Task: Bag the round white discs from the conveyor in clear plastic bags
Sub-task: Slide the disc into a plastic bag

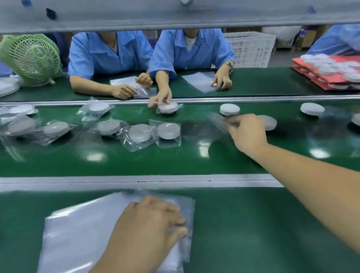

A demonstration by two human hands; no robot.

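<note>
With the right hand (247, 131) blurred, grip untellable, beside a disc (269, 122), and the left hand (152, 222) pressed flat on the bag stack (92, 239), several bags could be dragged.

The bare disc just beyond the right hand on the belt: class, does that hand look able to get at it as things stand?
Probably yes. The right hand is already out over the belt, the bare disc lies just beyond its fingers, and nothing stands between them.

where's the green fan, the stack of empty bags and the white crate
green fan (35, 55), head view, on the middle of its grille
stack of empty bags (81, 238), head view, on bare plastic left of the hand
white crate (252, 48), head view, on its front wall
</note>
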